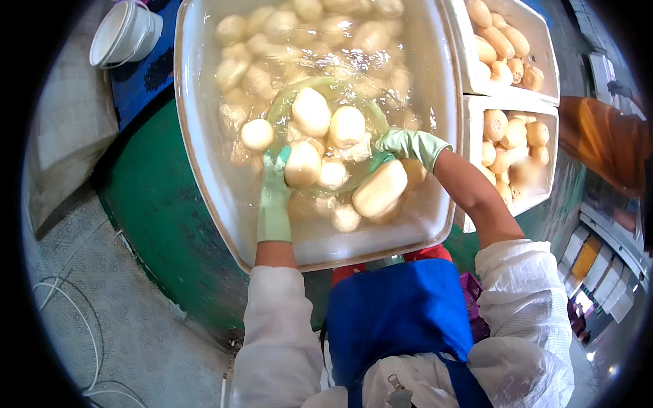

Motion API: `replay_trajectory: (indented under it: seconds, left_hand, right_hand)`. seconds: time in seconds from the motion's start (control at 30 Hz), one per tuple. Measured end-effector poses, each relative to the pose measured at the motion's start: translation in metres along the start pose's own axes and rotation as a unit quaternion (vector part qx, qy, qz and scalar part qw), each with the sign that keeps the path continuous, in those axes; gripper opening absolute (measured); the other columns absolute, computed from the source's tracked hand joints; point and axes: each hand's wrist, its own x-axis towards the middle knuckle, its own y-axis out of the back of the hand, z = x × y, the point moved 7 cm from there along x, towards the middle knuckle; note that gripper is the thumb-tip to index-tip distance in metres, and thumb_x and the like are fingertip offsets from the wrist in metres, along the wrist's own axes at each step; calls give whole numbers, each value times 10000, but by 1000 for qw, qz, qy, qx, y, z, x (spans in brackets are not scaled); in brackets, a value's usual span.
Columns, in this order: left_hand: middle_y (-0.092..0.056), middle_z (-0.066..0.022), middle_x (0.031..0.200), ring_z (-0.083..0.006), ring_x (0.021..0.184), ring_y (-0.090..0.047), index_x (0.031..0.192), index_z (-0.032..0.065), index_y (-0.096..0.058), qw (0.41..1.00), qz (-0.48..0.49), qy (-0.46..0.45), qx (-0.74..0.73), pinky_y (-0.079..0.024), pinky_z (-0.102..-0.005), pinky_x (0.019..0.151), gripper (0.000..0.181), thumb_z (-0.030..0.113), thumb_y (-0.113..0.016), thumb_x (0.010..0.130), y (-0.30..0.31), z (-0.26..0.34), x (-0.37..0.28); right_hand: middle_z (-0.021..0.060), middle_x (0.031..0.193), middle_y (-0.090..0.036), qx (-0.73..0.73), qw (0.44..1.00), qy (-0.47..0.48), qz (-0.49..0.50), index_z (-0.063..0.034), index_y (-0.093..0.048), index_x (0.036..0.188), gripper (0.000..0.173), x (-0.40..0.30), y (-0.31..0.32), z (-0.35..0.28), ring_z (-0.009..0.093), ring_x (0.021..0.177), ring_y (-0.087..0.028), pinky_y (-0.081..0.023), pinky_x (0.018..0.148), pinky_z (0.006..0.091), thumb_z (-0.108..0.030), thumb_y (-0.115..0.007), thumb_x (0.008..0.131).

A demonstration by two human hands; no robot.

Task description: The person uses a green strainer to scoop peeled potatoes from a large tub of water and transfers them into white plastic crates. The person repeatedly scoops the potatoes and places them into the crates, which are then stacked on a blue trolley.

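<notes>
A round green basket (378, 118) sits partly under the cloudy water in a white plastic tub (449, 76). Several peeled lotus root segments (311, 112) lie in it, some rising above the surface. My left hand (275, 199), in a pale green rubber glove, grips the basket's left side, thumb against a lotus root segment (303, 164). On the right side, my gloved right hand (413, 145) curls around the rim, its fingertips partly hidden by water and roots. Just below that hand floats a long lotus root segment (380, 188), near the tub's front wall.
More lotus roots (280, 25) lie submerged at the tub's far end. Two white foam boxes (553, 66) of lotus roots stand at the right, beside a person in orange (602, 143). A white bucket (122, 35) is at upper left; a hose (92, 347) lies on the floor.
</notes>
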Motion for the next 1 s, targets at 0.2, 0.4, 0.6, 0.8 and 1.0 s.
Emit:
replay_trajectory:
  seconds: [0.2, 0.4, 0.6, 0.8, 1.0]
  left_hand:
    - [-413, -163, 1399, -334, 1232, -459, 1306, 147, -513, 889, -43, -216, 401, -421, -370, 1018, 518, 177, -632, 802, -8, 95, -45]
    - [-552, -105, 1213, -186, 1044, -561, 1305, 49, -494, 995, -35, 84, -32, -476, -304, 872, 482, 371, -517, 947, -68, 178, -67]
    - [-572, -106, 1195, -182, 1023, -577, 1276, 26, -516, 988, -91, 35, -121, -486, -302, 854, 480, 374, -526, 945, -178, 261, -57]
    - [-592, -106, 1177, -179, 1001, -593, 1246, 2, -537, 972, -148, -46, -177, -496, -300, 835, 483, 377, -536, 942, -335, 334, -3]
    - [-532, -136, 1238, -244, 1079, -553, 1300, 2, -476, 974, -130, 38, -184, -490, -392, 869, 604, 470, -533, 923, -458, 356, 40]
  right_hand:
    - [12, 730, -558, 44, 998, 34, -26, -56, -642, 857, 189, -18, 10, -9, 125, 661, -493, -419, 595, 282, -222, -554, 861]
    - [8, 732, -556, 109, 989, 85, -61, -56, -642, 852, 172, -58, 60, -26, 120, 661, -489, -416, 593, 278, -207, -559, 856]
    - [4, 733, -554, 195, 972, 122, -52, -57, -642, 846, 155, -133, 186, -15, 115, 661, -485, -412, 590, 274, -191, -565, 850]
    - [15, 707, -568, 182, 969, 144, 84, -36, -647, 820, 151, -206, 349, 21, 124, 643, -514, -422, 569, 278, -157, -556, 821]
    - [159, 716, -638, 188, 927, 108, 306, 55, -629, 882, 244, -219, 440, 59, 260, 628, -618, -492, 571, 353, -130, -527, 758]
